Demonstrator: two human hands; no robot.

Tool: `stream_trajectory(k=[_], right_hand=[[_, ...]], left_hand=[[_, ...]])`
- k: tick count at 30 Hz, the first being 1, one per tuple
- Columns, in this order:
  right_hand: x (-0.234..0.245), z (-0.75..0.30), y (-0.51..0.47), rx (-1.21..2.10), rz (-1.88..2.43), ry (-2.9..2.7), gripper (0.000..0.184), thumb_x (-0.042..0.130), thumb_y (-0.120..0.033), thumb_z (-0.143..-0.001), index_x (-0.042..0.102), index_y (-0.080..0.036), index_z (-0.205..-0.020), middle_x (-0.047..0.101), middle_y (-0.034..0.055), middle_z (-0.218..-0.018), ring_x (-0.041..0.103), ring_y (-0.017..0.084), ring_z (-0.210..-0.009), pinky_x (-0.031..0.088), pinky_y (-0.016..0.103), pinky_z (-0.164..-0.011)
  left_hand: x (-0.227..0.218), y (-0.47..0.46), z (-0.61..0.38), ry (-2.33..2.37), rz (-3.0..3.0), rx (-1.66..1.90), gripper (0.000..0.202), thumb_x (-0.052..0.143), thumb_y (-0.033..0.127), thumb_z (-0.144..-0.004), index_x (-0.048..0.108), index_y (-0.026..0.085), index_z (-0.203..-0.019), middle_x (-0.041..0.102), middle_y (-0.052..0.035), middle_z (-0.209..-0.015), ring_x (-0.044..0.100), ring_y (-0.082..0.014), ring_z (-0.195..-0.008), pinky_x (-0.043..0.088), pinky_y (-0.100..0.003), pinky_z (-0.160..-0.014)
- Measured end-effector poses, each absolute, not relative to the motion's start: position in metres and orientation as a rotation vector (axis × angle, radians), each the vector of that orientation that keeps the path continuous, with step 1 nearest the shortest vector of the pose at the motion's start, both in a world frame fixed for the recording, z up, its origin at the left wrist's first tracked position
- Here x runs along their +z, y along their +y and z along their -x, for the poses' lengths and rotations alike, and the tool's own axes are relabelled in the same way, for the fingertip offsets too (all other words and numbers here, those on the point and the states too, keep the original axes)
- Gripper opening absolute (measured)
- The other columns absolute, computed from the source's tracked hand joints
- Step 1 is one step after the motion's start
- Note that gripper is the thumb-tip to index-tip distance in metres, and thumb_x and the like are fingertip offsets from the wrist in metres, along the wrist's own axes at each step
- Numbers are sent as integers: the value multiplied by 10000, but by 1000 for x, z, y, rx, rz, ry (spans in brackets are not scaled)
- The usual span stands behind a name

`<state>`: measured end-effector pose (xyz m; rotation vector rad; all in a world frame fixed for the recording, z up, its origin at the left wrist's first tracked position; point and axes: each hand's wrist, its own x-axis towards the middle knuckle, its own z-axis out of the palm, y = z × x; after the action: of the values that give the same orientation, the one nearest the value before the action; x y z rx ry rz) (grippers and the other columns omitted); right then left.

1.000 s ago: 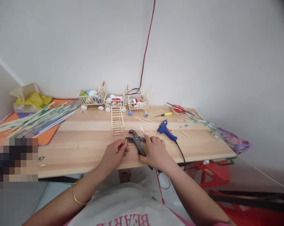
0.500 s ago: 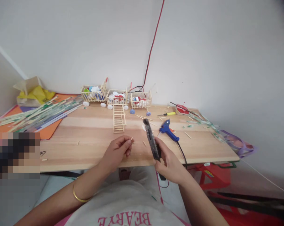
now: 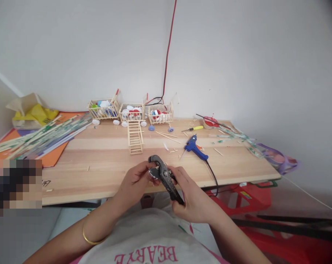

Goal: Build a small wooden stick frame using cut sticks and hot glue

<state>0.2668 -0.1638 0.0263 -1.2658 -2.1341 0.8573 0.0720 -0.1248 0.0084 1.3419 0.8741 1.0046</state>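
My right hand (image 3: 192, 194) is closed round the handles of a black pipe cutter (image 3: 165, 176), worn and flecked with pale marks. The cutter's hooked jaw and blade reach over to my left hand (image 3: 137, 183). In a pinch, my left fingers hold a small wooden stick (image 3: 157, 167), whose end sits between the jaws; most of it is hidden. Beyond my hands lies a small ladder-like frame of thin sticks (image 3: 135, 139). A blue glue gun (image 3: 195, 147) rests on the table to the right of the cutter.
Three small stick carts (image 3: 104, 110) with bottle-cap wheels and caps inside stand along the wall. Bundled sticks (image 3: 45, 137) lie on orange sheets at left. A yellow-handled screwdriver (image 3: 196, 128) and a red bowl (image 3: 210, 123) are at back right. The table (image 3: 100, 157) holds scattered offcuts.
My right hand has brought the pipe cutter left and tilted it, so its jaws now meet the stick in my left fingers. The view has shifted slightly.
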Motion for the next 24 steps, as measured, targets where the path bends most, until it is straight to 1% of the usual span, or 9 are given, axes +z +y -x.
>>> stream_trajectory(k=[5,7,10,12,17,20,24], right_hand=[[20,-269,-163,774,1247,-2209,836,501,-69,-592,259,-152,-1388,475,129,-1203,470,245,-1130,379,381,-997],[17,-269,-162,733,1273,-2219,812,532,-93,-625,257,-150,-1387,493,129,-1187,490,244,-1101,397,378,-975],[15,-269,-162,726,1310,-2216,738,629,-228,-695,304,-177,-1355,509,122,-1207,507,244,-1093,411,371,-953],[15,-269,-162,732,1320,-2206,678,659,-298,-715,353,-204,-1312,522,109,-1218,515,239,-1097,417,360,-941],[17,-269,-161,679,1339,-2216,503,583,-255,-780,405,-200,-1247,582,93,-1139,565,218,-1008,442,335,-863],[17,-268,-161,632,1367,-2254,445,563,-271,-790,432,-193,-1209,603,92,-1091,578,225,-964,445,333,-816],[16,-268,-162,603,1404,-2278,381,561,-306,-794,467,-179,-1140,623,90,-1010,585,227,-922,434,322,-781]], left_hand=[[13,-124,-68,890,-1480,1002,226,464,308,-878,611,166,-779,612,-21,-688,575,-137,-672,448,-253,-686],[16,-125,-67,924,-1533,980,234,457,300,-877,611,169,-759,610,-18,-679,568,-137,-670,439,-243,-680],[19,-126,-65,969,-1581,942,234,454,295,-870,614,173,-752,609,-12,-660,565,-136,-653,430,-230,-661],[19,-126,-64,990,-1612,933,243,450,294,-867,603,174,-722,609,-7,-654,564,-134,-647,424,-223,-652],[17,-126,-63,977,-1725,929,269,419,280,-880,547,169,-671,533,23,-601,497,-102,-574,386,-198,-580],[18,-126,-63,983,-1795,911,279,411,267,-893,512,167,-653,499,34,-598,466,-88,-564,361,-188,-560],[19,-127,-64,1014,-1860,906,276,416,244,-893,492,169,-639,486,40,-592,460,-84,-563,347,-186,-553]])
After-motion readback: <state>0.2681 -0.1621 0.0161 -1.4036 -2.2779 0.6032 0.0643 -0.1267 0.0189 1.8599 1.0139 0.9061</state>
